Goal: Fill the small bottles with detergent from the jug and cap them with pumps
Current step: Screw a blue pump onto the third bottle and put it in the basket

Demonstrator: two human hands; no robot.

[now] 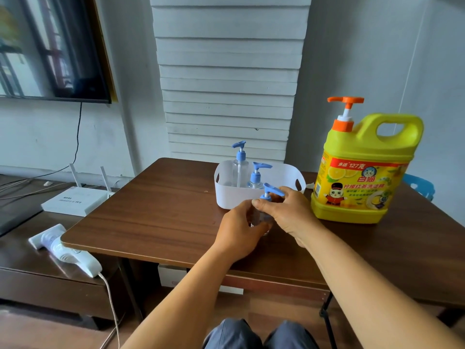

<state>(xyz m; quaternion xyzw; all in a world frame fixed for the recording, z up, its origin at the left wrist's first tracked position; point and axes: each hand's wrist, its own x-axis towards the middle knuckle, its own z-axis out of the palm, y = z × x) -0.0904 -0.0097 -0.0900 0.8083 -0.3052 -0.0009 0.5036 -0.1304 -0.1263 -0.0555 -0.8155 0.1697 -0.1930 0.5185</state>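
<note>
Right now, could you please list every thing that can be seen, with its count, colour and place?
clear small pump bottle: one, blue pump, on the table, held in front of the basket
clear small pump bottles in basket: two, blue pumps, upright
white plastic basket: one, table centre
yellow detergent jug: one, orange pump, table's right side
brown wooden table: one
white router: one, on the low cabinet at left
white power strip: one, on the low cabinet at left
dark screen: one, on the wall at left
left hand: grips bottle body
right hand: pinches pump collar

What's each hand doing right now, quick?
Left hand: grips the body of the small clear bottle on the table.
Right hand: pinches the bottle's blue pump at the collar.
</note>
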